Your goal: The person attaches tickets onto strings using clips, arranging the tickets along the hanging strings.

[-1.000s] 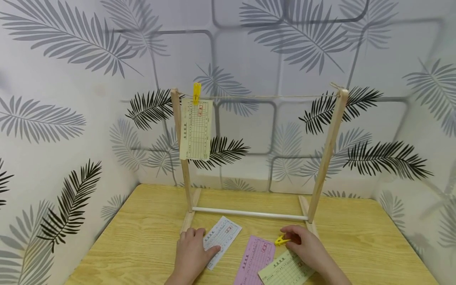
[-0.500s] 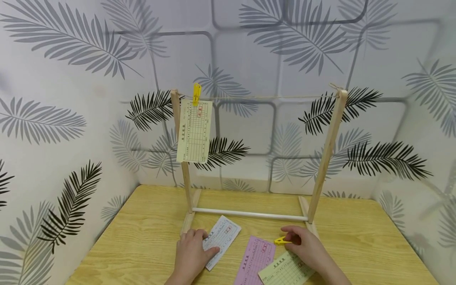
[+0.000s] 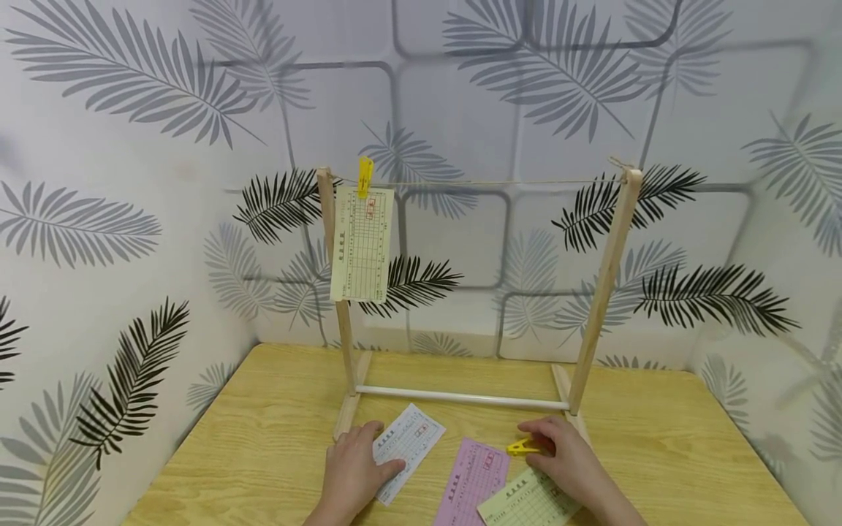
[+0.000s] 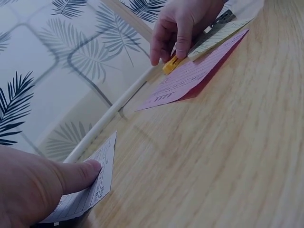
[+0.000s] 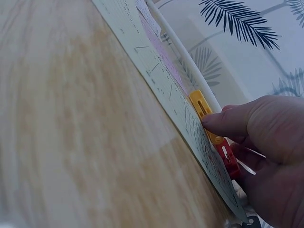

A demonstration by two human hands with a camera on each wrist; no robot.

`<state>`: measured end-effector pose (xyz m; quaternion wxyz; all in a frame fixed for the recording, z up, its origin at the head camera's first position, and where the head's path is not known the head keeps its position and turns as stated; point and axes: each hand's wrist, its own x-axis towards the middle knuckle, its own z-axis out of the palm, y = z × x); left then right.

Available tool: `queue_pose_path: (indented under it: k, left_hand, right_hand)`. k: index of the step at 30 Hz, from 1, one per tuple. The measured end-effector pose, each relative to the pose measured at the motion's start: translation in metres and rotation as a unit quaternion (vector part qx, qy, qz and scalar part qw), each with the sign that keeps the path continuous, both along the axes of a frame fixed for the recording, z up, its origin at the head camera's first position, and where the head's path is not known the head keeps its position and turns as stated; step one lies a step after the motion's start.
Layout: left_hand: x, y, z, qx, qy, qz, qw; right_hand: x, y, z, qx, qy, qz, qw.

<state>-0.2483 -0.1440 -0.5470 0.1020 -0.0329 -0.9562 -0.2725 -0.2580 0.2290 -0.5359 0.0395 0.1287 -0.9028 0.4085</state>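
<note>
My left hand (image 3: 355, 467) rests at the left side of a white printed slip (image 3: 414, 438). In the left wrist view its straight thumb lies across the slip's top face. On the right, my right hand (image 3: 572, 456) pinches a yellow clothespin (image 3: 520, 447) between thumb and fingers, low over the table. A red clothespin (image 5: 228, 159) shows just under the fingers in the right wrist view. Beneath this hand a pale yellow slip (image 3: 526, 500) overlaps a pink slip (image 3: 470, 478), whose near part runs out of the head view.
A wooden frame (image 3: 605, 292) with a string (image 3: 493, 182) between its posts stands behind the hands. Another yellow clothespin (image 3: 365, 175) holds a hanging pale yellow slip (image 3: 362, 248) at the left. A white rod (image 3: 460, 397) joins the feet. Patterned wall (image 3: 454, 95) closes the back.
The yellow clothespin has turned slightly in my right hand's fingers. The hanging slip sways a little. My left hand has stayed at the white slip.
</note>
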Motion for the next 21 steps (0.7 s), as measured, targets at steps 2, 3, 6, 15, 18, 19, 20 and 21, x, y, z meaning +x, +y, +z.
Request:
queue_pose_path:
  k: [2, 3, 6, 15, 18, 19, 20, 21]
  left_hand:
    - [-0.0006, -0.0005, -0.0001, 0.003, -0.002, -0.002, 1.0]
    - [-0.0008, -0.0009, -0.0003, 0.005, -0.002, -0.003, 1.0]
    - [-0.0014, -0.0018, -0.0008, 0.008, 0.004, -0.004, 1.0]
    - [-0.0024, -0.0048, -0.0032, 0.025, 0.016, 0.006, 0.9995]
    - [-0.0025, -0.0052, -0.0019, 0.04, 0.011, 0.009, 0.9991]
    - [-0.0023, -0.005, -0.0008, 0.045, 0.01, 0.011, 0.9989]
    - [-0.0018, -0.0048, 0.0003, 0.05, 0.006, 0.014, 0.9986]
    - [-0.0013, -0.0047, 0.0013, 0.055, 0.006, 0.015, 0.9983]
  right_hand:
    - [0.0, 0.0005, -0.0006, 0.013, 0.006, -0.001, 1.0]
    - [0.0001, 0.0006, -0.0005, 0.018, 0.007, -0.001, 1.0]
    - [-0.0002, 0.001, -0.0002, 0.031, 0.008, 0.003, 0.999]
    - [-0.0004, 0.0024, 0.0012, 0.052, -0.001, 0.018, 0.998]
    - [-0.0006, 0.0028, 0.001, 0.052, -0.005, 0.015, 0.999]
    - [-0.0006, 0.0031, 0.001, 0.053, -0.005, 0.015, 0.998]
    - [-0.0007, 0.0033, 0.0009, 0.053, -0.006, 0.014, 0.998]
    - [-0.0008, 0.0034, 0.0009, 0.053, -0.006, 0.014, 0.998]
